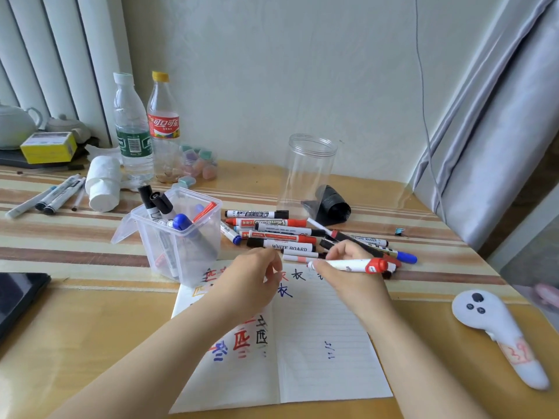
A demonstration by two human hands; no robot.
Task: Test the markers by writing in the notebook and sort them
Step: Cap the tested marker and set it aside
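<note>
An open lined notebook [320, 343] lies on the table with red, blue and black test characters on both pages. My right hand [351, 273] grips a white marker with a red cap [360, 264], held level above the top of the right page. My left hand [251, 279] hovers over the left page with its fingers curled, holding nothing that I can see. A pile of whiteboard markers [281, 234] lies just beyond the notebook. A clear plastic box [178, 237] to the left holds several markers standing on end.
A tall clear jar [308, 173] and a black roll [331, 204] stand behind the pile. Two bottles [145, 128], a white paper roll [102, 189] and loose pens [51, 198] are at the back left. A white controller [496, 325] lies right; a dark tablet [18, 294] left.
</note>
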